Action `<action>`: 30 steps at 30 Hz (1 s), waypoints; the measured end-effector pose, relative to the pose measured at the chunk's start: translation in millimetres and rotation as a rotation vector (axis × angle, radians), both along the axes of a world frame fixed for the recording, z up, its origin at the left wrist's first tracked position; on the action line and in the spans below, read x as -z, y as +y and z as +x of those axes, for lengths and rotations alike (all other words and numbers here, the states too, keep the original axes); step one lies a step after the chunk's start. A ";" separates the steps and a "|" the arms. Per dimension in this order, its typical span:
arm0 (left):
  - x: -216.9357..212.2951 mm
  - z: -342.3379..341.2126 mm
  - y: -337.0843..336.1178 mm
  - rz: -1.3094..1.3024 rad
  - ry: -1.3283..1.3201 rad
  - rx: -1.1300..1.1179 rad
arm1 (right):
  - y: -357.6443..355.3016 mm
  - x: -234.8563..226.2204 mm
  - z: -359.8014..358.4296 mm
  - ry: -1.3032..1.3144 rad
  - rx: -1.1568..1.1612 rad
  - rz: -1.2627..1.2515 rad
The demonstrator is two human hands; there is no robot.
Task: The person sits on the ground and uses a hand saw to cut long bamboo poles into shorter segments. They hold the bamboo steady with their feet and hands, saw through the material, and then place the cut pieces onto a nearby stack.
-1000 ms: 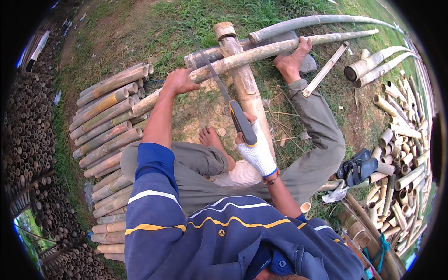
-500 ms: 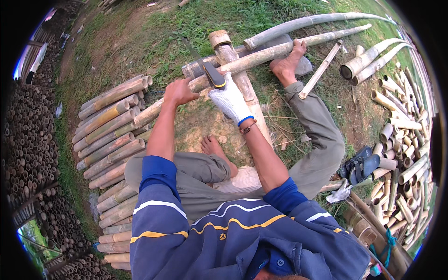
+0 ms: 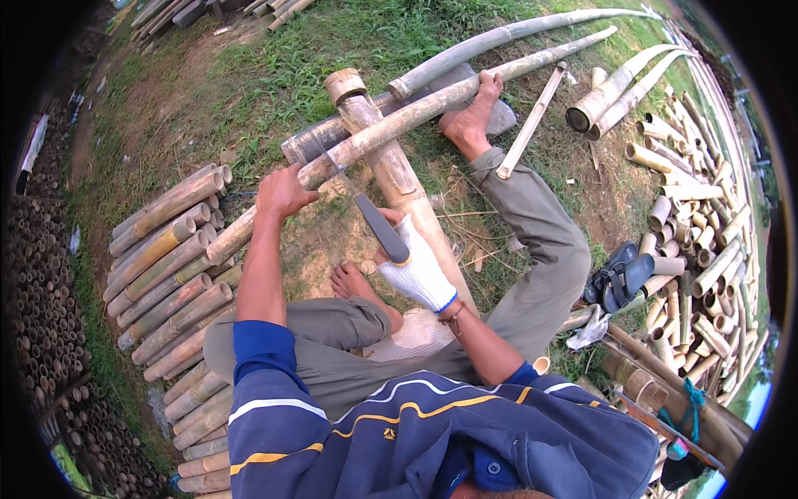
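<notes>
A long bamboo pole (image 3: pixel 399 122) lies slantwise over a thicker bamboo post (image 3: pixel 386 162) on the ground. My bare left hand (image 3: pixel 284 191) grips the pole toward its near left end. In my right hand (image 3: pixel 416 266), which wears a white knitted glove, is the dark handle of a handsaw (image 3: pixel 381 229). The saw's thin blade crosses the pole just right of my left hand; how deep it has cut I cannot tell. My right foot (image 3: pixel 472 121) presses on the pole farther along.
Cut bamboo lengths (image 3: pixel 179 287) are stacked at the left. Short offcuts (image 3: pixel 706 249) lie heaped at the right, beside dark sandals (image 3: pixel 619 279). A split bamboo strip (image 3: pixel 532 121) rests by my right leg. More long poles (image 3: pixel 499 37) lie beyond.
My right hand has drawn the saw back toward my body, so the handle now sits well below the pole. My left hand still holds the pole. The whole view has shifted somewhat.
</notes>
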State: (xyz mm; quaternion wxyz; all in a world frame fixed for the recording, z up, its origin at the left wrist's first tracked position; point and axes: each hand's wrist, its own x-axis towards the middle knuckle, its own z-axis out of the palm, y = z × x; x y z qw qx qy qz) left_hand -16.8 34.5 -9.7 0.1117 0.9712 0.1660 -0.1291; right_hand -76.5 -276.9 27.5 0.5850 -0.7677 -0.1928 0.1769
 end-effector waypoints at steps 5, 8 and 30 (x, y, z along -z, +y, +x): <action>-12.0 -0.8 0.4 -0.016 0.003 0.033 | 72.3 29.1 66.9 0.016 0.013 0.121; -9.3 0.1 5.6 -0.048 -0.022 0.067 | 17.4 14.7 6.3 -0.119 0.018 0.107; 11.3 2.1 15.4 -0.047 -0.017 0.064 | -88.7 -21.9 -95.2 0.101 0.009 -0.002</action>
